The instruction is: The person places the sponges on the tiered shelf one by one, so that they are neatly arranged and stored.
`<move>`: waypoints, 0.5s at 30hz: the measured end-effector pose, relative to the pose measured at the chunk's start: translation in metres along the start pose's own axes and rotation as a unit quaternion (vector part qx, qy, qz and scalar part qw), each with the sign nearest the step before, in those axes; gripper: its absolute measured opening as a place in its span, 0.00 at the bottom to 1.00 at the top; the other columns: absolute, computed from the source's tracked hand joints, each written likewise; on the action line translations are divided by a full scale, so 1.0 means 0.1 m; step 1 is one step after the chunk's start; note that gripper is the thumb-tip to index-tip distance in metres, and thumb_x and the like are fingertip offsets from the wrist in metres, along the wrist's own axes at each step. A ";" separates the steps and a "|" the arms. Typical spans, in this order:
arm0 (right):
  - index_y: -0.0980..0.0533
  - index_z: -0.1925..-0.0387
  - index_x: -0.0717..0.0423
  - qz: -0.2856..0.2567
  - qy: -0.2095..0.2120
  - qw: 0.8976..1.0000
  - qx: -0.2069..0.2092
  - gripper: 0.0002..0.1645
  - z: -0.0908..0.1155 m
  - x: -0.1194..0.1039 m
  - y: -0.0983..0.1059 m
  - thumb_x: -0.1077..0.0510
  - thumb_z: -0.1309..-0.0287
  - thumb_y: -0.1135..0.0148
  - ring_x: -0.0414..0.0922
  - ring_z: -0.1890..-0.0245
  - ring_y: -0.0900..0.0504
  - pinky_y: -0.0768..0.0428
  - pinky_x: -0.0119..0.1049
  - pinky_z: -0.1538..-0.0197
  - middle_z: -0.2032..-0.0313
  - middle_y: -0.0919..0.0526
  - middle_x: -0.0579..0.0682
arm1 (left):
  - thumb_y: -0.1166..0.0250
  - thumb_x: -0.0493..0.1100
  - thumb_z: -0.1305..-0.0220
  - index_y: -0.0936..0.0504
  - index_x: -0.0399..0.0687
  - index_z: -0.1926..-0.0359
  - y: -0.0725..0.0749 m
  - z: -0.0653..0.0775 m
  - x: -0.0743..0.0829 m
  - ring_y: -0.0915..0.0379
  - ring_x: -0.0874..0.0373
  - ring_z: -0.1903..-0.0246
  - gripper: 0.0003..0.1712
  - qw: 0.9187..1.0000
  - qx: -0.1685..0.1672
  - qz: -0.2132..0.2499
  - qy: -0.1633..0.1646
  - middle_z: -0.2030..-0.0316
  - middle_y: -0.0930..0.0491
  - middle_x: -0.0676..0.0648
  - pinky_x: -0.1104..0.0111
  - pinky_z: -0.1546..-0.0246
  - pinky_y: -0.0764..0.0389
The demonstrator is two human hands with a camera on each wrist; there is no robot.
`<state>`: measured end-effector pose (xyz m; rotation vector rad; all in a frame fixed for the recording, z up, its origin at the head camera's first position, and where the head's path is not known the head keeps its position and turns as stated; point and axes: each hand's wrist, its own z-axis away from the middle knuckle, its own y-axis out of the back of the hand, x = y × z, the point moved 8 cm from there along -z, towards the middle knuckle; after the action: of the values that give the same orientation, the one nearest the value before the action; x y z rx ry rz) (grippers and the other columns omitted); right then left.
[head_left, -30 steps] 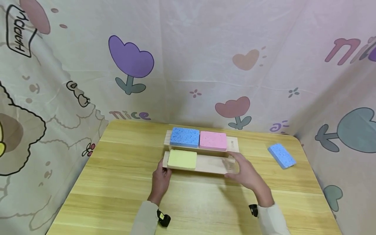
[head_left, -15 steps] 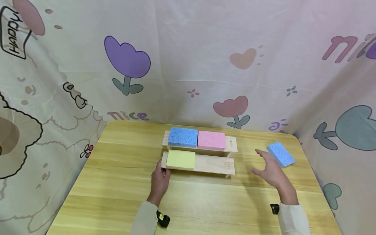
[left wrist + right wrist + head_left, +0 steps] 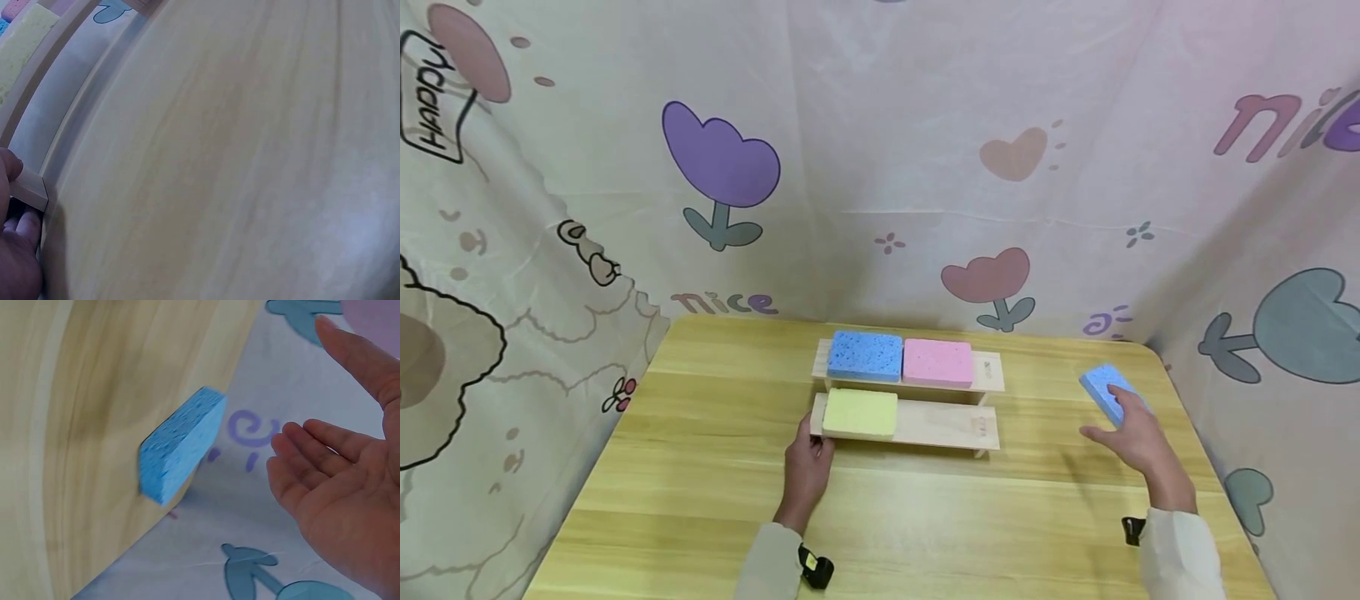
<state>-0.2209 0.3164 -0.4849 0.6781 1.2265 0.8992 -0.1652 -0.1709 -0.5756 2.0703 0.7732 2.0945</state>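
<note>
My left hand [image 3: 807,473] grips the left end of the front wooden shelf [image 3: 943,423]. In the left wrist view, its thumb and fingers [image 3: 24,232] are around the shelf's end support [image 3: 31,189]. A yellow sponge [image 3: 860,414] lies on that shelf's left part, with bare wood to its right. Over at the right, my right hand [image 3: 1138,437] reaches above a loose blue sponge [image 3: 1101,390] and partly covers it. The right wrist view shows this hand with spread fingers [image 3: 325,447], apart from the blue sponge [image 3: 181,447].
Behind the front shelf stands a second wooden shelf [image 3: 987,371], bearing a speckled blue sponge [image 3: 865,356] and a pink sponge [image 3: 937,363] side by side. Both shelves stand on a wood-grain table [image 3: 715,400]. A printed curtain [image 3: 865,167] hangs along the table's back and sides.
My right hand has let go of the front shelf's right end and moved right to the loose blue sponge. The left hand has stayed at the shelf's left end.
</note>
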 end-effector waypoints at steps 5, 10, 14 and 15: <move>0.59 0.30 0.74 -0.001 -0.018 1.000 0.003 0.61 -0.07 0.22 0.04 0.43 0.46 0.35 0.75 0.43 0.42 0.35 0.72 0.45 0.36 0.50 0.80 | 0.44 0.35 0.36 0.39 0.40 0.32 -0.02 0.00 -0.01 0.28 0.43 0.42 0.31 1.000 -0.009 0.010 0.004 0.41 0.28 0.33 0.55 0.45 0.21; 0.58 0.31 0.76 -0.004 -0.033 0.999 0.009 0.61 -0.16 0.42 0.05 0.43 0.46 0.35 0.76 0.42 0.42 0.37 0.73 0.44 0.38 0.48 0.81 | 0.44 0.34 0.35 0.40 0.40 0.31 -0.02 0.00 -0.04 0.28 0.44 0.42 0.32 1.000 -0.011 0.008 -0.002 0.40 0.28 0.33 0.56 0.45 0.21; 0.60 0.31 0.76 -0.009 -0.064 0.998 0.013 0.62 -0.24 0.62 0.03 0.43 0.47 0.35 0.76 0.41 0.44 0.39 0.73 0.42 0.37 0.51 0.80 | 0.44 0.35 0.34 0.39 0.41 0.31 -0.02 -0.01 -0.04 0.28 0.45 0.41 0.31 1.000 -0.007 0.000 -0.011 0.40 0.27 0.35 0.55 0.45 0.21; 0.61 0.31 0.75 -0.009 -0.074 0.997 0.014 0.63 -0.26 0.67 0.02 0.43 0.46 0.35 0.76 0.41 0.45 0.39 0.73 0.42 0.36 0.52 0.80 | 0.44 0.35 0.34 0.39 0.41 0.31 -0.02 0.00 -0.04 0.28 0.46 0.41 0.31 1.000 -0.007 -0.002 -0.013 0.40 0.27 0.35 0.55 0.45 0.21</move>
<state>-0.2406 0.3746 -0.5223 0.7417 1.1134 0.8048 -0.1660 -0.1707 -0.5799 2.0838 0.7575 2.0596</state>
